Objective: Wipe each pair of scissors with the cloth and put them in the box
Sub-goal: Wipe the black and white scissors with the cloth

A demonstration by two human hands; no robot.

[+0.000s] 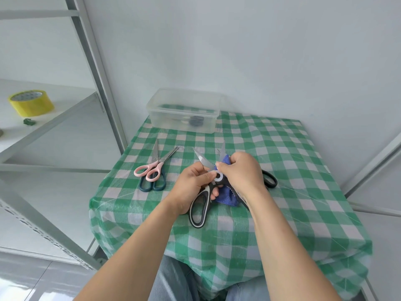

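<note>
Your left hand (191,187) grips the black scissors (198,210); your right hand (240,172) pinches the cloth (225,197) round a spread blade, where a slip could cut you.

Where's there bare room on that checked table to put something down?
Bare: the tablecloth right of the black-handled scissors, out to the edge, and the strip along the near edge. Crowded: the left, where pink scissors overlap dark teal scissors, and the middle, around left hand and right hand.

Your left hand (191,187) held the black-and-white scissors (200,205) open while your right hand (240,172) pressed the blue cloth (225,197) on one blade.
</note>
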